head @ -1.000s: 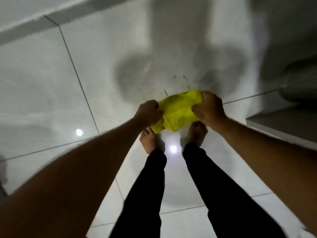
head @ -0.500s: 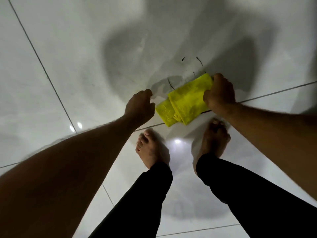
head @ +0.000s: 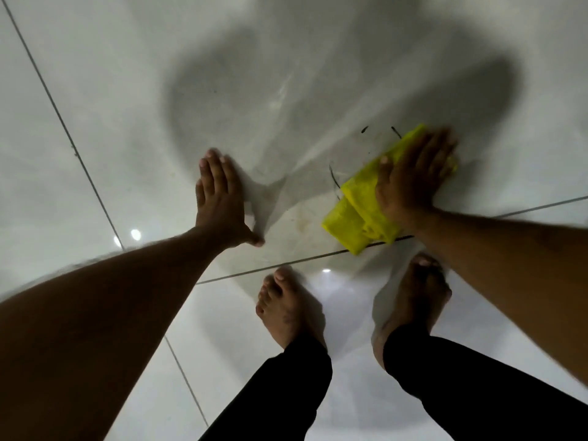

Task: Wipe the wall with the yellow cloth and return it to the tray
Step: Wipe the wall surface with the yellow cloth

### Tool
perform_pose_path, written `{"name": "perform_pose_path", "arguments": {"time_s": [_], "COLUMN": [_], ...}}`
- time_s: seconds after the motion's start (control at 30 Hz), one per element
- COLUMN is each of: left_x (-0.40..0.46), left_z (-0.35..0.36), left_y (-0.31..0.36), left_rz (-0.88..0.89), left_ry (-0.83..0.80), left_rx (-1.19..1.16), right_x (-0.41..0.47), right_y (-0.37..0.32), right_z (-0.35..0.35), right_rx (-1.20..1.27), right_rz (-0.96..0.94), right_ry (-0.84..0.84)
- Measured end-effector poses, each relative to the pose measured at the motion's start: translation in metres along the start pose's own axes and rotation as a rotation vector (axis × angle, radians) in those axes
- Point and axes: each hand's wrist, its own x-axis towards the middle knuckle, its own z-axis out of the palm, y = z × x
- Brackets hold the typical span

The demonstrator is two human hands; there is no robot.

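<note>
Two hands held the yellow cloth (head: 359, 218) in the air a moment ago, and now only your right hand (head: 410, 179) has it: palm flat, fingers stretched out and pressing the folded cloth against the wall (head: 286, 74), not gripping around it. Your left hand (head: 219, 202) has let go and rests flat on the tile beside, fingers spread and released, well apart from the cloth; it looks like a support for your weight. So the folding part seems finished and the wiping is beginning, approx. at the first stroke. The cloth sits low on the wall, its lower corner touching the dark grout line (head: 286, 265) where wall meets floor (head: 350, 307), w/ your bare feet (head: 289, 310) just below. Thin dark marks (head: 334, 183) are on the tile near the cloth's left and upper edge, prob. the dirt to remove. For room: up and to the left the tile is free, only your left hand stands in this direction, so a long stroke to the left would meet it. Downward there is almost no room bc of the floor joint. The cloth is only pressed, so a part of the fold may slip out under the palm. No tray is in view, so where the cloth must go back I cannot tell.
</note>
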Motion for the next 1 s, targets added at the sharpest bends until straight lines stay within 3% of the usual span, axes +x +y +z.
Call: {"name": "perform_pose_path", "arguments": {"time_s": [0.17,0.23,0.33,0.4,0.47,0.53,0.6,0.63,0.73,0.87,0.93,1.0], "left_x": [0.006,0.005,-0.002,-0.003,-0.002,0.0,0.0,0.0,-0.002,-0.008,-0.008,-0.006], "left_z": [0.016,0.012,0.002,0.0,0.003,0.006,0.007,0.008,0.003,-0.005,-0.004,-0.001], "left_y": [-0.014,-0.01,-0.004,-0.001,-0.003,-0.007,-0.011,-0.011,-0.006,0.005,0.006,0.004], "left_rz": [0.031,0.026,0.006,-0.005,0.004,0.023,0.024,0.024,0.01,-0.024,-0.036,-0.032], "left_ry": [0.066,0.058,0.047,0.041,0.054,0.057,0.072,0.077,0.069,0.055,0.051,0.069], "left_rx": [-0.015,-0.009,-0.001,-0.004,0.002,0.016,0.027,0.034,0.059,0.03,0.021,0.031], "right_x": [0.033,-0.018,-0.061,-0.03,0.014,0.042,0.044,0.036,-0.027,-0.061,-0.02,0.025], "right_y": [-0.048,-0.052,0.019,0.066,0.075,0.039,-0.021,-0.048,-0.074,0.018,0.056,0.056], "right_z": [0.028,0.056,0.055,0.036,0.019,0.013,0.02,0.027,0.056,0.048,0.036,0.019], "right_rx": [-0.124,-0.177,-0.294,-0.339,-0.322,-0.256,-0.148,-0.107,-0.148,-0.279,-0.259,-0.245], "right_rz": [-0.4,-0.691,-1.111,-1.071,-0.822,-0.502,-0.329,-0.37,-0.751,-1.129,-0.991,-0.616], "right_ry": [0.24,0.19,0.035,0.084,0.136,0.268,0.342,0.342,0.194,0.022,0.116,0.252]}}
